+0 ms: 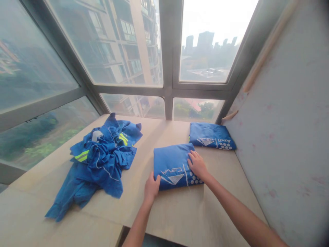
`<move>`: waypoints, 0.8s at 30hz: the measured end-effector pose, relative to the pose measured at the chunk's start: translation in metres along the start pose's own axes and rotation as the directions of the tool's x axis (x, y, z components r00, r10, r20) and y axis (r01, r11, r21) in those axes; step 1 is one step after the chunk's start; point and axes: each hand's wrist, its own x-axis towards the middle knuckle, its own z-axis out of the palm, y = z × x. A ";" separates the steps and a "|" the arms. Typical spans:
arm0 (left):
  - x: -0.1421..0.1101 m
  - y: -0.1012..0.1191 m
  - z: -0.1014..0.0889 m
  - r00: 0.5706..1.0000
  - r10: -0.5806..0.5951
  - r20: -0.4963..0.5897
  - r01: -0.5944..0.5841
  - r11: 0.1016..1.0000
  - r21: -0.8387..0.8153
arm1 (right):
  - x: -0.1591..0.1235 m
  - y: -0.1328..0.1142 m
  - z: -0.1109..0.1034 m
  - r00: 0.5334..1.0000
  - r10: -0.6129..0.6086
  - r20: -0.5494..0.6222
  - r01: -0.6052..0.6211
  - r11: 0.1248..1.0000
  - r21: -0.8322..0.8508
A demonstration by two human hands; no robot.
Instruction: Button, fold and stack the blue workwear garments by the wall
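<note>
Blue folded bundle [171, 164] mid-table [180, 212]: gripping its near left corner with the left hand [151, 187], resting the right hand [198, 165], open, on its right side. Having another bundle [212, 132] folded at far right; leaving a messy heap [102, 161] unfolded, left.

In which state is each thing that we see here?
Front garment: folded, lying flat
Back garment: folded, lying flat
Left garment: crumpled, unfolded
Left hand: touching the front garment near its left corner
Right hand: touching the front garment's right side
Wall covering: peeling at its far edge
</note>
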 end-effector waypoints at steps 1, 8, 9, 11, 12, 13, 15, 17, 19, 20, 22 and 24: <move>0.001 0.002 0.000 1.000 -0.020 0.005 0.020 1.000 0.018 | -0.008 0.006 0.007 1.000 -0.005 -0.018 0.005 1.000 0.021; -0.003 0.020 0.002 0.973 0.132 -0.190 -0.062 0.940 0.334 | -0.032 0.016 0.017 0.998 0.024 -0.057 -0.018 0.995 0.103; -0.007 0.022 0.002 0.969 0.151 -0.197 -0.067 0.924 0.377 | -0.037 0.015 0.017 0.996 0.037 -0.082 -0.026 0.992 0.124; -0.016 0.023 0.000 0.986 0.094 -0.137 -0.027 0.907 0.421 | -0.051 0.015 0.018 0.987 0.078 -0.143 -0.052 0.983 0.175; -0.021 0.023 -0.002 0.995 0.042 -0.089 0.000 0.902 0.431 | -0.061 0.014 0.018 0.979 0.106 -0.175 -0.070 0.977 0.200; -0.026 0.023 -0.003 0.999 -0.004 -0.042 0.022 0.899 0.437 | -0.072 0.014 0.018 0.968 0.140 -0.207 -0.092 0.970 0.225; -0.038 0.019 -0.005 0.998 -0.060 0.025 0.043 0.896 0.443 | -0.096 0.014 0.019 0.941 0.226 -0.254 -0.156 0.950 0.270; -0.049 0.013 -0.005 0.996 -0.071 0.060 0.039 0.904 0.427 | -0.122 0.014 0.017 0.917 0.307 -0.254 -0.224 0.924 0.310; -0.059 0.003 -0.004 0.994 -0.073 0.087 0.036 0.929 0.369 | -0.146 0.013 0.014 0.908 0.360 -0.212 -0.277 0.899 0.340; -0.064 -0.002 -0.004 0.991 -0.084 0.101 0.047 0.944 0.327 | -0.156 0.012 0.012 0.907 0.379 -0.182 -0.299 0.886 0.354; -0.071 -0.014 -0.002 0.985 -0.108 0.134 0.077 0.973 0.218 | -0.175 0.011 0.008 0.894 0.430 -0.125 -0.353 0.849 0.393; -0.077 -0.026 -0.001 0.981 -0.118 0.156 0.103 0.990 0.100 | -0.191 0.010 0.003 0.860 0.508 -0.052 -0.431 0.776 0.461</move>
